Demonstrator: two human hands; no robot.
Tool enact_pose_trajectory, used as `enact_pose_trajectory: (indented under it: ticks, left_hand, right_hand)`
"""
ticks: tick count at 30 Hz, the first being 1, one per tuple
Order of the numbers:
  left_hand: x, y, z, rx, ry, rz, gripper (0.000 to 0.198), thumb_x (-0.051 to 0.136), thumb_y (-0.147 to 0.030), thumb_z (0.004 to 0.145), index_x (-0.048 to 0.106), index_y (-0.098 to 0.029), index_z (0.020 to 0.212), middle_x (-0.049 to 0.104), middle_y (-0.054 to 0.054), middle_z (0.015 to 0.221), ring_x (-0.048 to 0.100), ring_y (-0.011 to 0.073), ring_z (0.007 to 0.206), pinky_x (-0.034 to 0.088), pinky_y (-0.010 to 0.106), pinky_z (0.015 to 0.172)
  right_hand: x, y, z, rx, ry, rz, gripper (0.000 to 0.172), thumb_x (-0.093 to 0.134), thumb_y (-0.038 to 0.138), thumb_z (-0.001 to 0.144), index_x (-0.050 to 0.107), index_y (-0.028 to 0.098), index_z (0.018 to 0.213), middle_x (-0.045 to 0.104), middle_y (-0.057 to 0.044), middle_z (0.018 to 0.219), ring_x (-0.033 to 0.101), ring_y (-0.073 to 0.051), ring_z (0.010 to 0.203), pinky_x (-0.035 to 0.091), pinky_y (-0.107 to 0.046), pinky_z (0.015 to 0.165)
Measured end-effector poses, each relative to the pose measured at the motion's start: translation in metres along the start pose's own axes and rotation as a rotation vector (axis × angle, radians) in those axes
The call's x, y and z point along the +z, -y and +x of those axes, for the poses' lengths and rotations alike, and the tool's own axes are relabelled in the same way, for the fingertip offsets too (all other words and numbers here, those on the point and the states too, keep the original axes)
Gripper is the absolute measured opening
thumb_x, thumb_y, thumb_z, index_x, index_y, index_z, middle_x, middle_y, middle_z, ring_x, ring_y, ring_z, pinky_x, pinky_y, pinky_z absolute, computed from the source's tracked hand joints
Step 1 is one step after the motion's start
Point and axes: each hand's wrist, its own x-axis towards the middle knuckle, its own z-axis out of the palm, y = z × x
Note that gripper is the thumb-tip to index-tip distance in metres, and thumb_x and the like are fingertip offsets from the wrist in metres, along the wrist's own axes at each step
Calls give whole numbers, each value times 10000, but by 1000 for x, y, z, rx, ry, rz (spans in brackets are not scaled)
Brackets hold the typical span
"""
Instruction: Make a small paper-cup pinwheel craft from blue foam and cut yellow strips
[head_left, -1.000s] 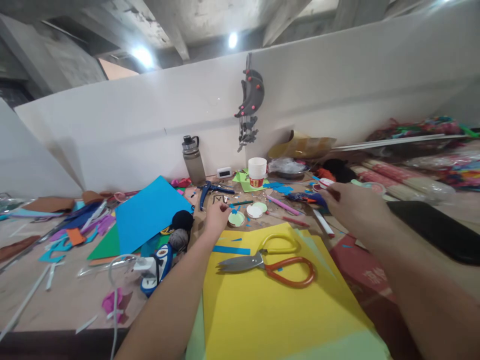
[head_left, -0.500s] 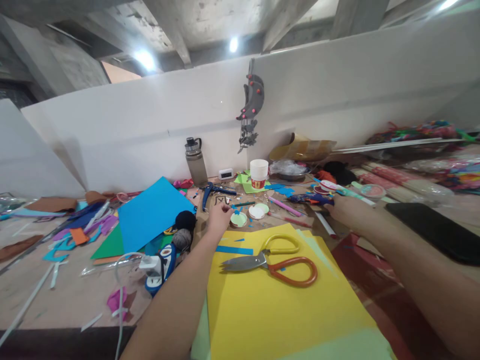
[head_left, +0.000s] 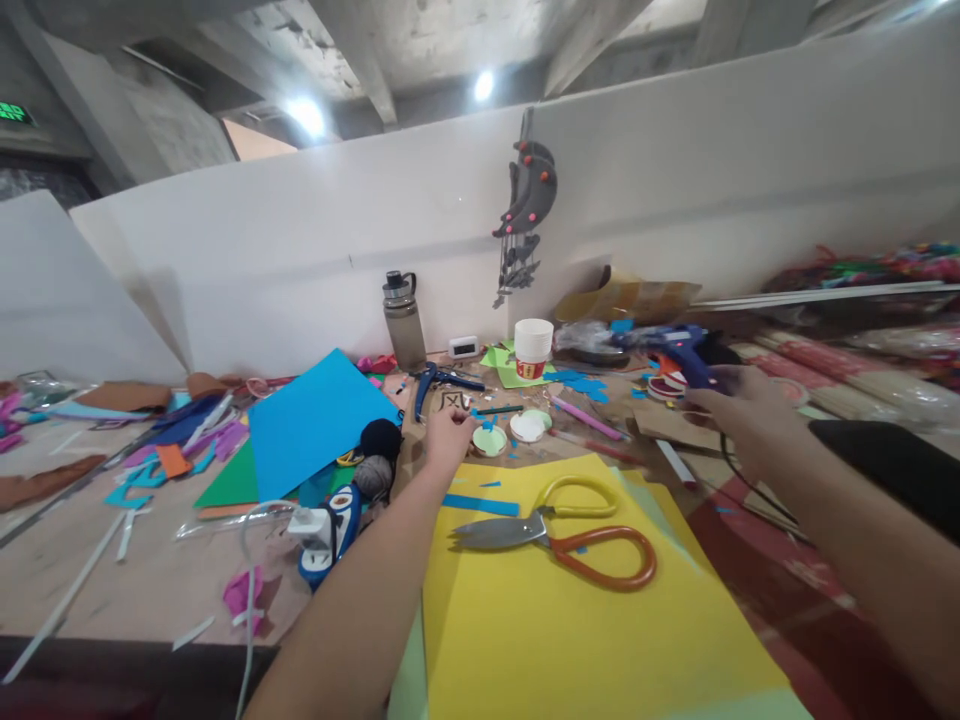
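Note:
My right hand (head_left: 739, 408) is wrapped round the handle of a blue glue gun (head_left: 681, 345), lifted above the table with its nozzle pointing left. The gun's dark cord trails below my wrist. My left hand (head_left: 448, 440) is pinched closed beside a light green paper-cup disc (head_left: 489, 440); whatever its fingertips hold is too small to make out. Small blue scraps lie on that disc, and a white disc (head_left: 529, 427) sits to its right. Open scissors (head_left: 517, 532) with yellow and orange handles rest on yellow paper (head_left: 555, 640), below a blue strip (head_left: 480, 505).
Behind the discs stand stacked paper cups (head_left: 533, 345) and a grey bottle (head_left: 405, 325). Blue paper (head_left: 315, 420), yarn balls and a power strip (head_left: 330, 540) lie left. A pink pen (head_left: 589, 417) lies mid-table; a black slab (head_left: 892, 480) is at right.
My right hand has raised the glue gun from the table, turning it nozzle-left. My left hand stays pinched by the green disc. The view has shifted slightly left.

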Motion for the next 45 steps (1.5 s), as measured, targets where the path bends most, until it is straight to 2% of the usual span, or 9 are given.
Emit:
enact_pose_trajectory:
  ticks: [2, 4, 11, 14, 18, 22, 27, 36, 45]
  left_hand:
    - [0, -1, -1, 2, -11, -21, 91, 656, -236, 704, 614, -155, 702, 541, -28, 471, 516, 108, 362, 376, 201, 372]
    - [0, -2, -2, 10, -19, -34, 95, 653, -235, 709, 610, -153, 691, 539, -28, 466, 513, 104, 360, 373, 196, 371]
    - [-3, -3, -4, -15, -19, -119, 127, 639, -268, 721, 623, -142, 722, 556, -22, 463, 504, 93, 361, 354, 182, 366]
    - [-5, -5, -4, -45, 9, -154, 174, 637, -309, 728, 627, -137, 749, 560, -16, 449, 484, 82, 344, 319, 168, 356]
    - [-6, -7, -4, -76, 17, -196, 208, 653, -334, 711, 633, -133, 761, 557, -17, 452, 451, 71, 325, 254, 162, 326]
    - [-7, -9, -4, -102, 31, -307, 195, 655, -316, 702, 611, -132, 752, 536, -31, 442, 402, 55, 309, 232, 162, 320]
    - [-11, -18, -4, -83, 41, -320, 238, 665, -348, 697, 575, -139, 766, 613, 6, 543, 438, 57, 333, 228, 165, 318]
    - [-19, -53, -22, -186, 222, -386, 163, 652, -202, 745, 573, -104, 641, 592, 21, 557, 498, 44, 424, 378, 159, 403]
    - [-19, -54, -43, -290, 216, -312, 185, 639, -187, 747, 568, -105, 598, 597, 24, 556, 467, 30, 393, 324, 148, 362]
  right_hand:
    - [2, 13, -7, 230, 261, 352, 195, 618, 226, 702, 518, 201, 867, 611, -95, 847, 620, -195, 711, 498, -330, 674]
    - [6, 25, -13, 340, 355, 501, 176, 634, 176, 670, 530, 197, 811, 607, -58, 750, 623, -184, 662, 511, -331, 678]
    - [35, 50, -27, 127, 567, 491, 333, 720, 188, 632, 588, 246, 932, 659, -8, 867, 544, -95, 575, 427, -187, 470]
    - [49, 53, -30, 150, 624, 484, 313, 721, 186, 637, 597, 237, 920, 631, 16, 780, 532, -87, 574, 444, -179, 502]
    - [63, 51, -34, 209, 732, 623, 268, 705, 210, 685, 590, 220, 926, 657, -36, 920, 601, -127, 688, 503, -226, 607]
    - [70, 47, -39, 187, 764, 653, 261, 676, 223, 714, 541, 209, 938, 646, -14, 770, 588, -130, 629, 476, -247, 592]
    - [70, 45, -38, -26, 806, 380, 251, 607, 315, 766, 512, 178, 952, 581, 37, 568, 506, -106, 519, 367, -222, 504]
    - [74, 27, -29, -92, 772, 245, 303, 555, 390, 780, 493, 178, 986, 548, 58, 546, 546, -125, 491, 426, -260, 517]
    - [71, 31, -31, -196, 785, 113, 199, 501, 356, 816, 500, 180, 908, 504, 61, 523, 501, -122, 480, 395, -253, 507]
